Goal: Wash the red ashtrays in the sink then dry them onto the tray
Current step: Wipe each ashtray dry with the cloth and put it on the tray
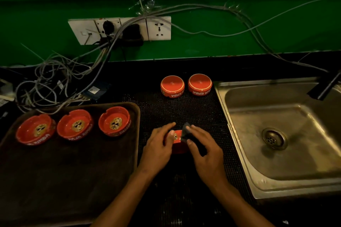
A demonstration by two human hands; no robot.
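Observation:
My left hand (158,145) grips a red ashtray (178,143) over the black mat, between the tray and the sink. My right hand (204,155) holds a dark cloth (185,131) pressed against that ashtray's right side. Three red ashtrays (74,125) with a skull emblem sit upright in a row along the far edge of the dark brown tray (73,171) on the left. Two more red ashtrays (172,85) (199,84) lie upside down on the mat near the sink's far left corner. The steel sink (276,167) on the right holds nothing.
A black faucet (328,86) reaches over the sink from the right. A tangle of grey cables (60,79) lies behind the tray, running up to wall sockets (121,29) on the green wall. The black perforated mat (177,108) covers the counter.

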